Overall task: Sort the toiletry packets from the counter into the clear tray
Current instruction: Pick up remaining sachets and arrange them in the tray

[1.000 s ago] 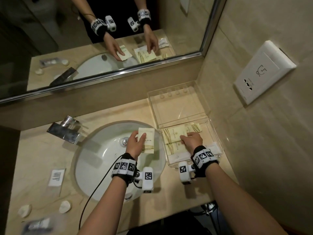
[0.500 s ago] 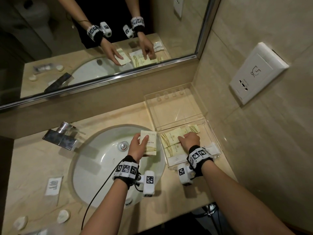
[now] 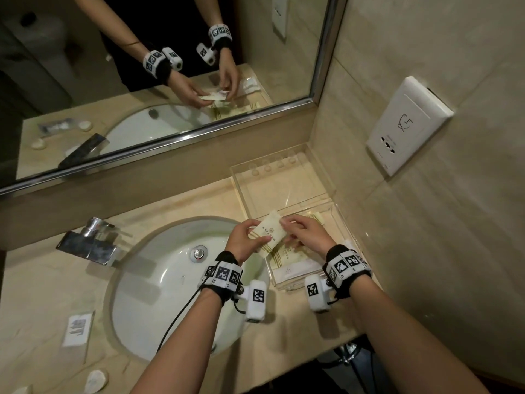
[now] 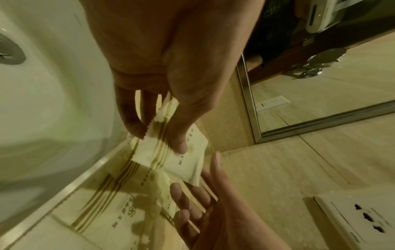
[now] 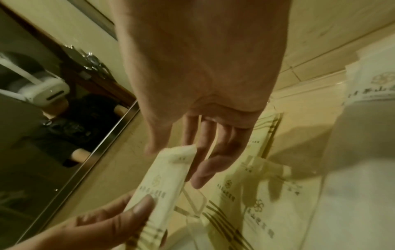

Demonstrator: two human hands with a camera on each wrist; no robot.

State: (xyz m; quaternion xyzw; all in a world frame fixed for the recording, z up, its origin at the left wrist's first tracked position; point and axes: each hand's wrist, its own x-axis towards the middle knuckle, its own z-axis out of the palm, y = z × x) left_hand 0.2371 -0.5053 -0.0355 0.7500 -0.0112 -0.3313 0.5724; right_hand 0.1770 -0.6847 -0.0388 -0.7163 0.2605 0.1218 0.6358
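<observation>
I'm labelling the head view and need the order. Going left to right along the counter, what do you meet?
Clear-wrapped packet → faucet → sink drain → left hand → cream packet → right hand → clear tray → wall socket.

White sink basin (image 3: pixel 159 291) set in counter; chrome faucet (image 3: pixel 88 245) at its back-left edge; mirror (image 3: pixel 142 66) behind; wall socket plate (image 3: pixel 406 126) on right wall.

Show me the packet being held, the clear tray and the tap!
packet (image 3: pixel 270 233), head view, its printed middle.
clear tray (image 3: pixel 295 285), head view, its near front wall.
tap (image 3: pixel 88 245), head view, its shiny spout.
</observation>
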